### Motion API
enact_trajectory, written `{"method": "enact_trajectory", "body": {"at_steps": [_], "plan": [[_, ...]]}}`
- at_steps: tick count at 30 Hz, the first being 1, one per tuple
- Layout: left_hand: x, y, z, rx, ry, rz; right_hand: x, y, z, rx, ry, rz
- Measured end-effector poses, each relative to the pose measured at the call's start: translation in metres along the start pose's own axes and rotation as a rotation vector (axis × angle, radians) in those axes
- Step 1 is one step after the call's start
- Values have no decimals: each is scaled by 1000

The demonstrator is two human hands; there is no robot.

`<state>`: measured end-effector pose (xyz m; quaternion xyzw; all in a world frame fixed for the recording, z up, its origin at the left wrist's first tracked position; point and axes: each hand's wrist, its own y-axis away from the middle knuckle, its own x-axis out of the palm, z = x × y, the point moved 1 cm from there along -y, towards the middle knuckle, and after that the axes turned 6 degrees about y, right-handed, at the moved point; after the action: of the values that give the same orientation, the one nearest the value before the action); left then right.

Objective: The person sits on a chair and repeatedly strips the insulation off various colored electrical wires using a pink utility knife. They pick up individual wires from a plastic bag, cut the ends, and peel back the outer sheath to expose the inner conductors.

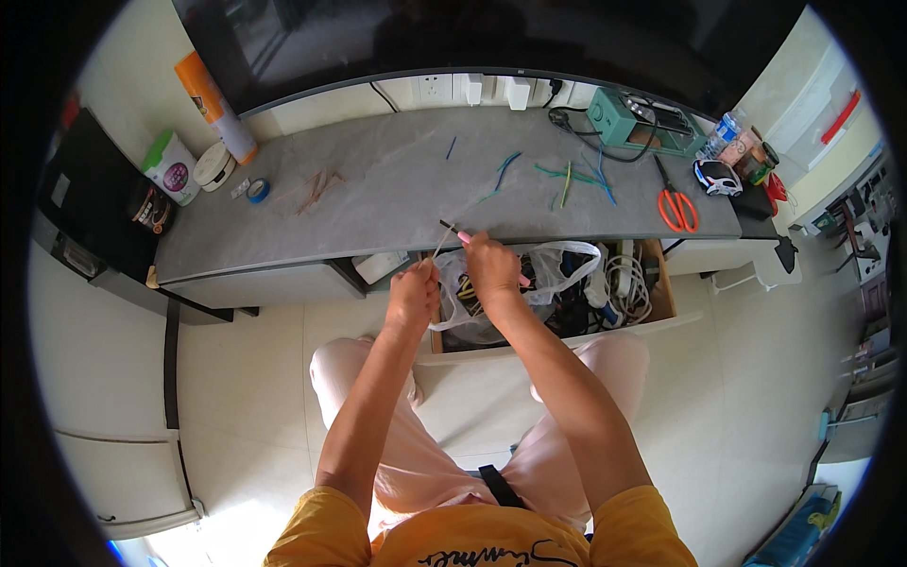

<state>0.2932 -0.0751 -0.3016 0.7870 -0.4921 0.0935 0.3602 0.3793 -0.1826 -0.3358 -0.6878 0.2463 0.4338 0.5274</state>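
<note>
My left hand [414, 292] grips a thin pale wire [440, 245] whose free end points up past the fingertips. A slim pink-handled tool [464, 237] with a narrow dark tip is closed in my right hand [492, 268]. That tip crosses close to the wire's upper end; I cannot tell whether they touch. Both hands are held above an open drawer [662, 283], at the front edge of the grey countertop [397, 177]. Under my right hand, a translucent plastic bag [453, 319] lies in the drawer with cables around it.
On the countertop lie bare copper strands [320, 190], blue wire scraps [507, 170], green wire scraps [560, 171] and orange-handled scissors [678, 210]. Blue tape [258, 191] sits at left. A teal box [616, 124] and toy car [717, 178] stand at right, below a large screen [489, 42].
</note>
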Motion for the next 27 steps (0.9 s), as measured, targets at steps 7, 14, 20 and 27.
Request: {"method": "enact_trajectory", "body": {"at_steps": [7,14,20,27], "plan": [[11,-16,-19,22,-21,130,-20,-27,-27,-13,-215,170],[50,-33,-41,90,-122,172,-25,-70,-64,-85,-196,205],[50,-45,-36,49,-137,186,-15,-77,-79,-170,-219,173],[49,-46,-35,10,-121,202,-13,-78,-83,-225,-167,53]]}}
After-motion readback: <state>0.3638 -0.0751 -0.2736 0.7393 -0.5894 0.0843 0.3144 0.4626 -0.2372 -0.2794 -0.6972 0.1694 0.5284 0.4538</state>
